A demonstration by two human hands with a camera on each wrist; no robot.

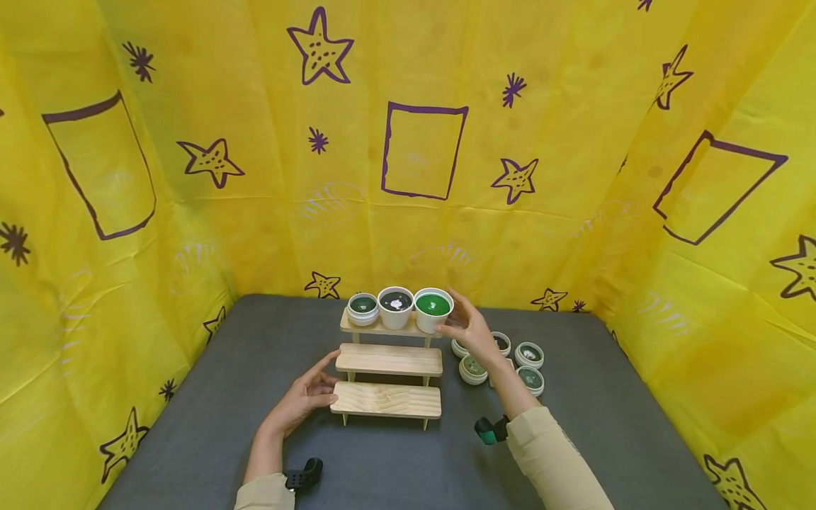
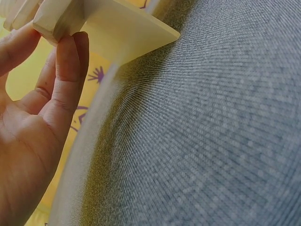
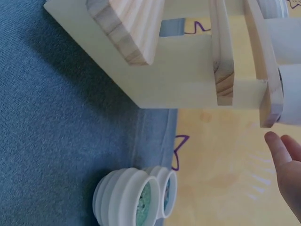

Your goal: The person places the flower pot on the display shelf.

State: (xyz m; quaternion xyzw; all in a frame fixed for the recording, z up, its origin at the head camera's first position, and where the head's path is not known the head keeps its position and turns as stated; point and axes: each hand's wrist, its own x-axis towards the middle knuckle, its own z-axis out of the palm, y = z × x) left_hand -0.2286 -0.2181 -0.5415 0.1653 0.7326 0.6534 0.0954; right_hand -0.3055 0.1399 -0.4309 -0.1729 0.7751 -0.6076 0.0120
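A pale wooden three-step stand (image 1: 389, 360) stands on the grey cloth. My left hand (image 1: 302, 397) grips its left end, thumb at the lowest step and index finger reaching the middle one; the left wrist view shows fingertips against a board's end (image 2: 59, 21). Three white cups line the top step: a ribbed one with dark green inside (image 1: 363, 316), one with dark grey and a white patch (image 1: 395, 315), and one with bright green (image 1: 432, 324). At the bright green cup's right side, my right hand (image 1: 478, 336) has thumb and index finger spread around its edge.
Several ribbed white pots (image 1: 473, 379) with green or dark contents stand together right of the stand, partly behind my right forearm. Yellow curtains (image 1: 408, 241) with purple drawings enclose the back and sides of the grey-covered table (image 1: 210, 425).
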